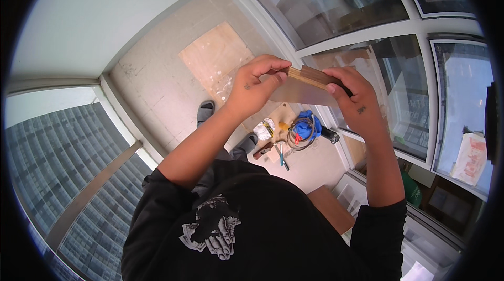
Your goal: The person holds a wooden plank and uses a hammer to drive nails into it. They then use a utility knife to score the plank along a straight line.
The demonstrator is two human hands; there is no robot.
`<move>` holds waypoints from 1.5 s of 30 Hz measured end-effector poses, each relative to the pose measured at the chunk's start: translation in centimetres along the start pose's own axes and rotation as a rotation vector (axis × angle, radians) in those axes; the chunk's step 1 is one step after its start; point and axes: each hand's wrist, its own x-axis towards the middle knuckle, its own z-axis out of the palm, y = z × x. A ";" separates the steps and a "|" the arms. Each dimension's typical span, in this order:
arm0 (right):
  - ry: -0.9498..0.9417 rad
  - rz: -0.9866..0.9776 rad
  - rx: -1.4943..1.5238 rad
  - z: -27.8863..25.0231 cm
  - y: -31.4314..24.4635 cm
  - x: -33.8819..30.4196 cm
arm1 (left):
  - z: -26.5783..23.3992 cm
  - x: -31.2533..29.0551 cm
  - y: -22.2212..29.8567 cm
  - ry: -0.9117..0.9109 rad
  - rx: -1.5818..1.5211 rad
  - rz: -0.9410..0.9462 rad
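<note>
Both my hands are raised in front of me at a thin wooden board (302, 92), its pale edge turned up and its smooth brown face hanging below. My left hand (254, 86) pinches the board's left end between thumb and fingers. At the other end, my right hand (357, 94) is closed around a dark brown wooden strip (315, 74), which lies along the board's upper edge. Whether the strip is fixed to the board or only pressed against it, I cannot tell. The fingertips of my right hand are partly hidden behind the wood.
On the floor below lie a hammer (282, 156) with a teal handle, a brown wooden tool (263, 150), a coiled cable (292, 140), a blue bag (316, 122) and a black cylinder (329, 135). A stained tan sheet (210, 52) lies farther off. Glazed window frames (362, 37) stand close on the right.
</note>
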 end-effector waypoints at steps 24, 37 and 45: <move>-0.072 -0.059 0.023 1.1 0.5 1.8 | -0.2 0.2 -1.0 -0.023 0.065 0.156; -0.074 -0.045 -0.010 1.2 0.4 2.1 | -0.6 0.7 -0.3 -0.087 0.091 0.178; -0.064 -0.035 -0.046 1.2 0.5 2.0 | -0.9 1.5 -0.1 -0.154 0.155 0.203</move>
